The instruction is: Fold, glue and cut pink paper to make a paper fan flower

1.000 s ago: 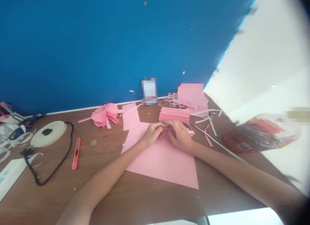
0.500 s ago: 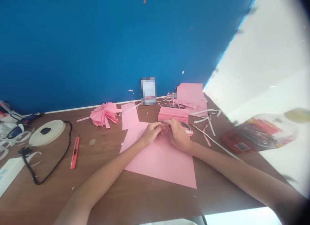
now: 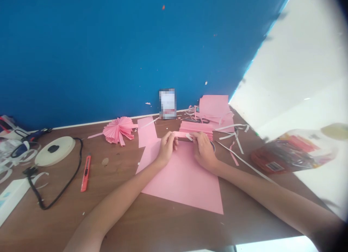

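Note:
My left hand (image 3: pixel 166 148) and my right hand (image 3: pixel 203 149) pinch the two ends of a narrow folded pink paper strip (image 3: pixel 181 134), held just above a large pink sheet (image 3: pixel 181 177) on the brown table (image 3: pixel 116 212). Behind the strip lies a stack of pleated pink paper (image 3: pixel 196 128). A finished pink paper fan flower (image 3: pixel 118 129) rests to the left, near the blue wall.
A red utility knife (image 3: pixel 86 171), a round white tape roll (image 3: pixel 54 149) and a black cord (image 3: pixel 62 188) lie at left. More pink sheets (image 3: pixel 214 107), scissors and white paper trimmings (image 3: pixel 233 130) sit at back right. A clear bag of red items (image 3: pixel 290 150) lies at right.
Both hands have lifted slightly off the sheet and moved apart, and the folded pink strip now shows stretched between their fingertips.

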`<state>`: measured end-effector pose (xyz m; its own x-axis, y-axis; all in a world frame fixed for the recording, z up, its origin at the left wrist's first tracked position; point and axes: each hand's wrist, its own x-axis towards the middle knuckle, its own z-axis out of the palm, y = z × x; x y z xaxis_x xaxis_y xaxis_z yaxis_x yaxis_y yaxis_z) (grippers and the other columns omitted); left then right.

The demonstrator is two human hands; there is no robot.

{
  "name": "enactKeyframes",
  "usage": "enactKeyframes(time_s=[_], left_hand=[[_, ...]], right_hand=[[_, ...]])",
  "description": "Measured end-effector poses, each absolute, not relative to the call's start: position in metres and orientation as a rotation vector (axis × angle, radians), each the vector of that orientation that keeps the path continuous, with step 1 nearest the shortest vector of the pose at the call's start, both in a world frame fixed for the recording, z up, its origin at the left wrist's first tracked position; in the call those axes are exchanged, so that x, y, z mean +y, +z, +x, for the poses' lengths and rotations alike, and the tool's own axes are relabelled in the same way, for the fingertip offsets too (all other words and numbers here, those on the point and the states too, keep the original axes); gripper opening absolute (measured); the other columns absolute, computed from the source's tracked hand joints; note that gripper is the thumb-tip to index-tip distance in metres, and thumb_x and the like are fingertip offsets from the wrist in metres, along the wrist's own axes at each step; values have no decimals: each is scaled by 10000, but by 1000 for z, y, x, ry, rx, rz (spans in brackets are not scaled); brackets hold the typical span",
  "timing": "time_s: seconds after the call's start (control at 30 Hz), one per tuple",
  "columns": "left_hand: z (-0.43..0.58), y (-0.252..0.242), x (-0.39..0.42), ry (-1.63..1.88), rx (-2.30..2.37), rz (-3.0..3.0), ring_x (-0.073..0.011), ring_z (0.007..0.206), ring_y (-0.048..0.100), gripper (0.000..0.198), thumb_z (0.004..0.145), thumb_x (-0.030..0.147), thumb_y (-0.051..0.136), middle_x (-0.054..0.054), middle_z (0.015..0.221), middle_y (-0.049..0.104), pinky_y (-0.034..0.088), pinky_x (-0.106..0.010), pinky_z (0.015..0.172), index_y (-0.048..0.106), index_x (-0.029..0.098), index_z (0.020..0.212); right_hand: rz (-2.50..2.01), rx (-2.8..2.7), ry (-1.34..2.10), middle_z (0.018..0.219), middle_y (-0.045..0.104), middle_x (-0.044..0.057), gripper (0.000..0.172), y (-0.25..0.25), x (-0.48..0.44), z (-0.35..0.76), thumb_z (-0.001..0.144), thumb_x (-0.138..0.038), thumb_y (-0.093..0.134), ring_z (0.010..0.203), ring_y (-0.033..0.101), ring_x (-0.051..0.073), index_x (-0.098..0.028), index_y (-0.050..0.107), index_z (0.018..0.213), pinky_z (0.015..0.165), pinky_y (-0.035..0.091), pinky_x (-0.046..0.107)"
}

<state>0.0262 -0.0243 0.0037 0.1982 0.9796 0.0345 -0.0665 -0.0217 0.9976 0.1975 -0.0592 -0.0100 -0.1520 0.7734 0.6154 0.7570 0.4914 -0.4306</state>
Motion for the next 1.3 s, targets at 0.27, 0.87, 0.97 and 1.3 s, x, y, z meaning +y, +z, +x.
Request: enactKeyframes(time_s=[0.27,0.87,0.97,1.3], left_hand=[[25,1,-24,1254,1037,1151,-51,460,443,334,888,514,383,21,684,530,343,-185,440,427,195,801],[-37,72,30,2171,1054,1138,-78,400,354,243,930,292,321,46,509,366,268,-219,391,396,203,716],[-17,49,16,1901,1155,1186,-79,436,390,310,923,331,328,34,515,400,299,-216,422,415,188,662],[26,1,-21,1281,1009,1308,-77,469,406,335,907,416,378,39,544,422,328,-198,458,407,185,666]], right_hand=[[-1254,-1927,151,988,486,82,578,-6,-61,199,715,49,361,901,519,215,-236,493,1200,684,460,318],[-1515,-1923,95,961,565,52,300,-5,-59,196,830,-72,394,859,554,175,-203,594,1012,625,402,257],[-1496,-1924,111,993,586,47,283,-2,-60,195,836,-77,398,923,557,178,-207,591,996,657,409,254],[-1439,-2031,169,983,634,47,287,1,-58,196,834,-78,418,933,542,204,-208,618,994,778,399,302]])
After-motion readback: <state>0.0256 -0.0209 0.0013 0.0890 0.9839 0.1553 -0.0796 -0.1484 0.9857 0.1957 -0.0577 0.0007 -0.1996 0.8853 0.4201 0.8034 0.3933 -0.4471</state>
